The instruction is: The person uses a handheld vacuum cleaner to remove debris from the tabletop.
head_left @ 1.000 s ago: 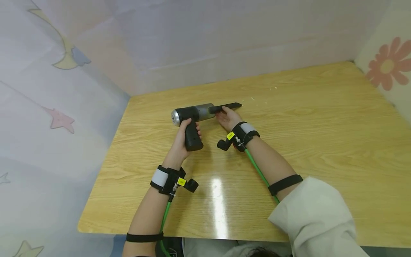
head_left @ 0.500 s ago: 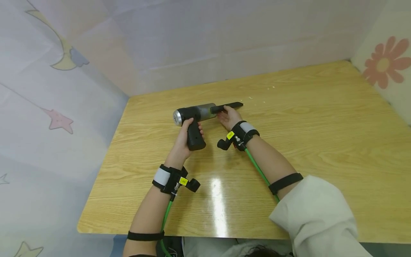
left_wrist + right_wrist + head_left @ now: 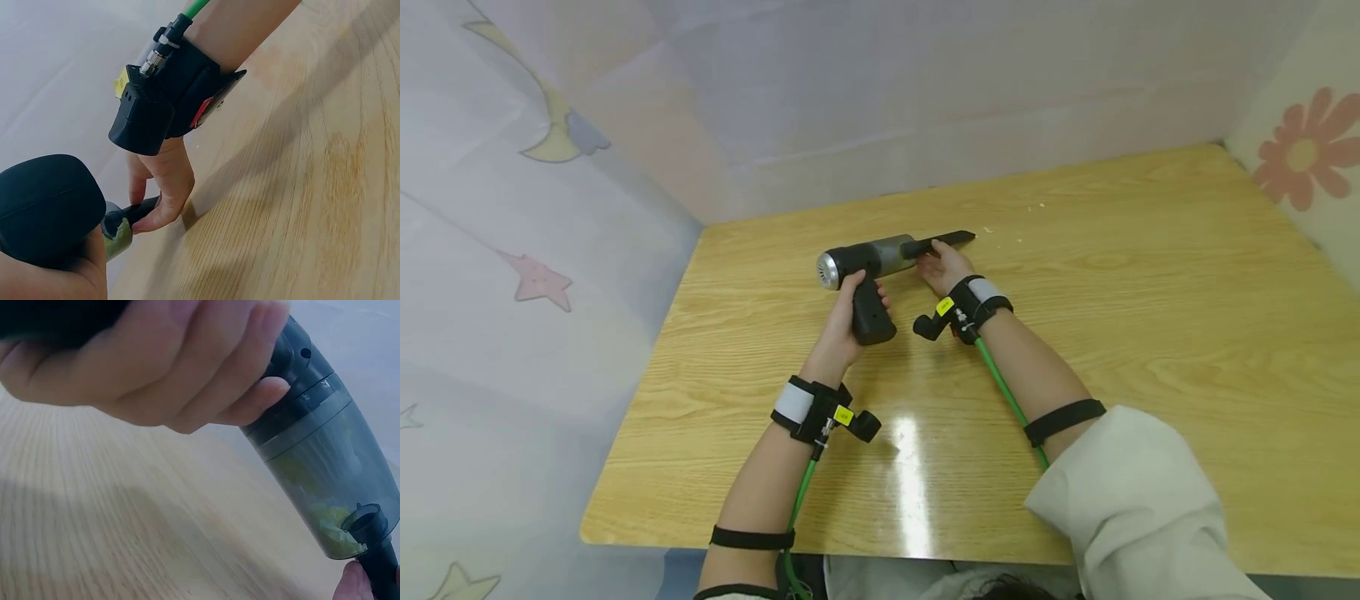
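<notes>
A black handheld vacuum cleaner (image 3: 853, 258) lies level across the middle of the head view. My left hand (image 3: 844, 321) grips its handle (image 3: 872, 317), thumb on the near side. In the right wrist view, yellow-green scraps (image 3: 340, 531) show inside the clear dust cup (image 3: 325, 469). A flat black crevice nozzle (image 3: 955, 238) sticks out of the cup's front, pointing right toward small pale crumbs (image 3: 988, 229) on the table. My right hand (image 3: 943, 268) pinches the nozzle near its base between thumb and fingers. The left wrist view shows that pinch close above the wood.
The light wooden table (image 3: 1112, 333) runs up to a pale curtain-like wall (image 3: 887, 100) at the back. More crumbs (image 3: 1041, 205) lie farther back on the right. Green cables (image 3: 1000, 379) trail along both forearms from the black wrist straps.
Both hands and the vacuum cleaner have shifted a little to the right and slightly away from me. The hold of each hand stays the same.
</notes>
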